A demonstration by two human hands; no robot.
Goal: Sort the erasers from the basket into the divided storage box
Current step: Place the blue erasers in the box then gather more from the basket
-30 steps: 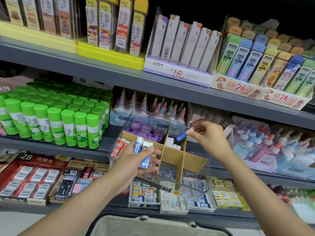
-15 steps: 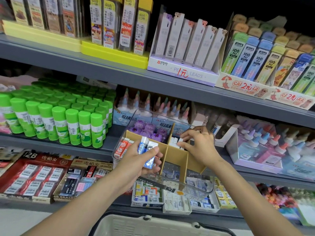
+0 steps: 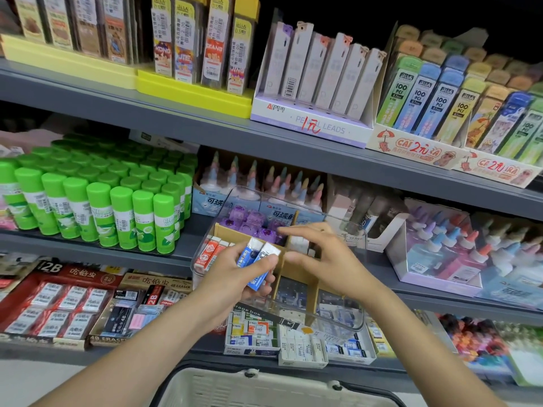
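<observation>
Stationery shelves [image 3: 205,133] fill the background behind a clear divided storage box [image 3: 338,312] and a white basket [image 3: 264,389] below. Left hand [image 3: 235,277] grips two blue-sleeved erasers [image 3: 258,259] at the box's front; right hand [image 3: 326,259] hovers with fingers spread, holding nothing, over the compartments.

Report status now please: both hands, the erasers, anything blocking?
Left hand grips two blue erasers. Right hand open, empty, over the divided box. Nothing blocking.
</observation>
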